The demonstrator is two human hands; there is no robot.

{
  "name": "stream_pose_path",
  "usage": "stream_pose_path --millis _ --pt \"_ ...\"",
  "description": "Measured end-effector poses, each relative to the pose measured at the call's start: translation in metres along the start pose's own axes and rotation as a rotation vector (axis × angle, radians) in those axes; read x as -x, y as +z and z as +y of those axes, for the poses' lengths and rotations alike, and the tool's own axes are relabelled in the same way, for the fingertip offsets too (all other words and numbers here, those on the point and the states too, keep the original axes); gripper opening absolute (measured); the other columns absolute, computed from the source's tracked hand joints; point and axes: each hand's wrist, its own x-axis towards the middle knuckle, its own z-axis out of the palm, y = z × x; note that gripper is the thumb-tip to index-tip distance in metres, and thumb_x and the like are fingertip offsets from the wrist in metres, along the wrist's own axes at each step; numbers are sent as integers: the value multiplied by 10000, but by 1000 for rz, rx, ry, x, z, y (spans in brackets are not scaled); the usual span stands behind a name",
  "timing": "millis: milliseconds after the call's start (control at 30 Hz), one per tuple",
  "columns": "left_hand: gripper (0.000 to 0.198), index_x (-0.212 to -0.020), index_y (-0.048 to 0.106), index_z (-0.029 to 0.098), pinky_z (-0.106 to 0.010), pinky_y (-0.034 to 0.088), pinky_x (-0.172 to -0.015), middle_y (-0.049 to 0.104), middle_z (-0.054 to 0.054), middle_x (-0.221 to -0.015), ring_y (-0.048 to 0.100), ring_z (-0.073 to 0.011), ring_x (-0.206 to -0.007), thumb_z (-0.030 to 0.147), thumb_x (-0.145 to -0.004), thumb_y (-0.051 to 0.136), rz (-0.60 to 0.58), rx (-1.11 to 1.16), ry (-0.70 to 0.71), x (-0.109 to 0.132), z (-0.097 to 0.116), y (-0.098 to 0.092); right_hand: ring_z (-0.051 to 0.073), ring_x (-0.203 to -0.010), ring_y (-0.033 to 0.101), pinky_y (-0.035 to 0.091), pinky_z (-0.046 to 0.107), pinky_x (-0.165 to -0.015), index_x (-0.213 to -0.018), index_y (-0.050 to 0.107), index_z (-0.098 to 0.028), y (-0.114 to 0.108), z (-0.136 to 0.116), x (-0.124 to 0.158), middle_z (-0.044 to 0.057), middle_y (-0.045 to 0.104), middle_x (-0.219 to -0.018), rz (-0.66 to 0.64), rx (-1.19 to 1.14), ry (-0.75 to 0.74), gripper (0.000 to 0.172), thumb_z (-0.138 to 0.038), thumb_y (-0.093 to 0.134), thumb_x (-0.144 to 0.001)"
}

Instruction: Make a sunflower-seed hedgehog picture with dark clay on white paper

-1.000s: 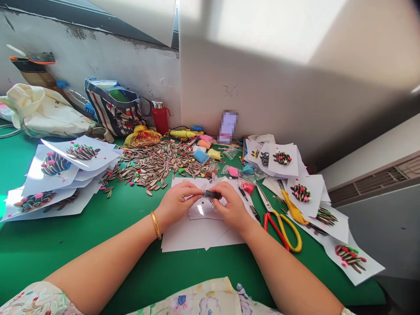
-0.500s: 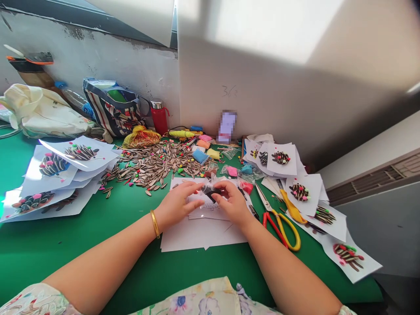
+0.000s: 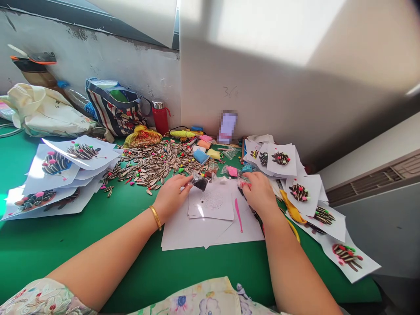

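Note:
My left hand (image 3: 172,194) pinches a small clear bag of black clay (image 3: 199,182) over the left top corner of a small white sheet (image 3: 216,212). A dotted hedgehog outline is drawn on that sheet, with a black dot at its left. Off to the right, my right hand (image 3: 261,192) has its fingers closed on a clear bag of red clay (image 3: 244,183), partly covered by the fingers. Between the hands lies a pink plastic clay tool (image 3: 238,214). Larger white paper (image 3: 183,234) lies underneath.
Sunflower seeds (image 3: 157,162) are heaped behind, near bagged pink clay (image 3: 232,171). Finished seed-hedgehog sheets (image 3: 83,175) are stacked left, with more sheets (image 3: 306,210) at right. Scissors with yellow handles (image 3: 294,231) sit under my right forearm. A red flask (image 3: 160,119) stands by the wall.
My hands have moved apart from above the drawing. The left keeps the black clay bag; the right has let go of it and moved right to the red clay bag, uncovering the pink tool.

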Motion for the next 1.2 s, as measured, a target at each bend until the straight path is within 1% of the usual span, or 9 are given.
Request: stream_pose_path --millis 133,267,367,533,700,833,933,1067,1200 --pt "341 -1190 675 191 -357 510 -849 710 -75 -1057 653 -234 -955 329 -942 486 -61 -71 -11 -2 -1 -1 334 -1018 556 438 469 -844 -1076 701 -223 -1 20 0 140 636 -1072 -115 165 54 298 -251 566 -811" --pt "363 -1246 638 205 -339 491 -781 737 -46 -990 668 -224 -882 339 -947 482 -105 -59 -59 -2 2 -4 316 -935 573 435 448 -781 -1018 706 -232 2 21 0 136 638 -988 -193 239 61 248 -242 566 -813" --pt "361 -1253 622 210 -333 476 -757 733 -35 -960 661 -216 -857 335 -937 499 -98 -30 -84 -1 4 -6 315 -924 570 427 453 -785 -977 697 -226 4 19 -1 141 624 -955 -185 228 64 199 -248 554 -841" --pt "350 -1231 620 208 -354 468 -822 670 -66 -1029 617 -236 -984 333 -914 537 -25 -63 -55 -2 3 -6 297 -937 556 418 451 -825 -890 664 -225 2 17 -2 119 614 -936 -118 173 65 119 -291 575 -847" --pt "268 -1138 652 224 -394 463 -883 624 -66 -1031 581 -243 -1020 327 -903 574 65 -15 -12 1 7 -6 268 -959 571 428 416 -858 -907 596 -224 -5 -10 2 89 646 -1021 30 -56 -27 102 -260 570 -816" --pt "184 -1064 669 230 -370 479 -904 606 -63 -1048 576 -209 -1018 294 -929 563 89 197 144 8 20 -8 219 -856 618 466 352 -787 -992 562 -236 -3 -48 16 41 677 -950 -56 -385 -75 163 -251 566 -830" --pt "172 -1064 674 233 -340 491 -893 600 -60 -1051 577 -186 -996 256 -932 566 50 306 221 14 31 -8 213 -874 627 474 355 -821 -1039 562 -245 3 -68 27 36 682 -960 -117 -506 -162 186 -251 571 -853" --pt "169 -1063 659 232 -347 491 -896 609 -54 -1037 580 -186 -992 223 -930 554 16 341 186 17 37 -6 232 -941 622 476 387 -870 -1118 573 -250 9 -80 37 55 681 -1020 -152 -563 -271 253 -253 588 -866" --pt "131 -1037 609 209 -358 497 -875 625 -51 -997 587 -190 -952 228 -916 563 14 392 70 16 34 -2 216 -898 621 485 379 -852 -1091 588 -245 9 -84 39 52 679 -988 -149 -600 -302 213 -224 570 -880"
